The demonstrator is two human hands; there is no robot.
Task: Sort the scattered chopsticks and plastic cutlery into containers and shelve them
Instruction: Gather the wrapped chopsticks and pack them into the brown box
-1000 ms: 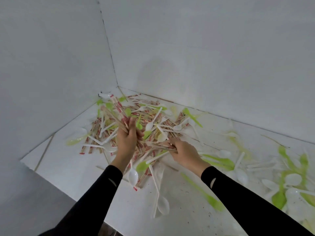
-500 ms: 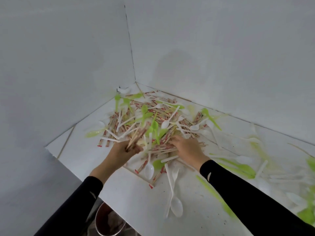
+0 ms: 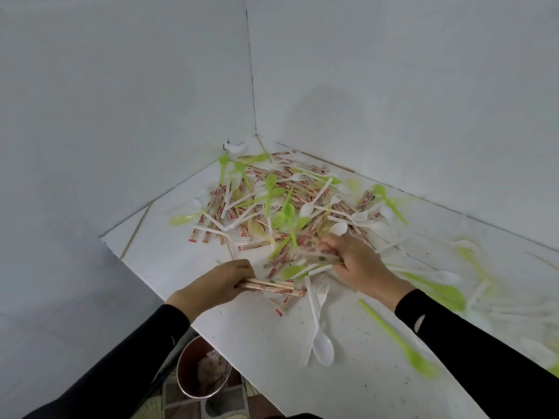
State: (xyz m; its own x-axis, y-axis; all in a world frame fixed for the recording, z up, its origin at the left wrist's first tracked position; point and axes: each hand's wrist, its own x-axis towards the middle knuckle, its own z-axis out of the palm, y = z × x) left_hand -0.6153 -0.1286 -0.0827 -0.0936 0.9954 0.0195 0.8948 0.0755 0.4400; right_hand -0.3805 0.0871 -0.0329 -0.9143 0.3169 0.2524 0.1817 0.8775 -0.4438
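The left hand grips a bundle of chopsticks just in front of the pile. The bundle lies flat, pointing right. The right hand curls round blurry wrapped sticks at the pile's near side. In front of the pile, the table is bare up to its edge.

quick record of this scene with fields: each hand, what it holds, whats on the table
pile: wrapped chopsticks mixed with white and green cutlery, in the wall corner
left hand: grips chopstick bundle near the table front edge
right hand: curled round blurred chopsticks at the pile's near side
loose in front: white spoon, white fork, green spoon
round bin: below the table edge, beside the left forearm
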